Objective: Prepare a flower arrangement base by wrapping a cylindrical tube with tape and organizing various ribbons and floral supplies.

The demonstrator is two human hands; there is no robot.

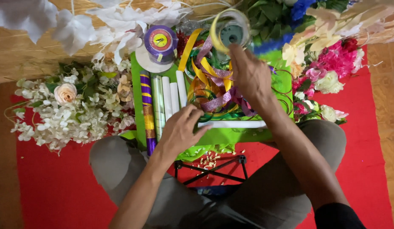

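Note:
My right hand is raised over a green tray and pinches a yellow ribbon loop that curls up from a tangle of yellow, purple and green ribbons. Lower down, my left hand rests on the tray with fingers spread, touching the edge of the ribbon pile near a white tube. Beside that hand stand several rolls of wrapping: a purple-and-gold roll, a clear green one and white ones.
A purple ribbon spool sits at the tray's far edge. White artificial flowers with a peach rose lie left, pink and cream flowers right, all on a red mat. A black metal stand sits between my knees.

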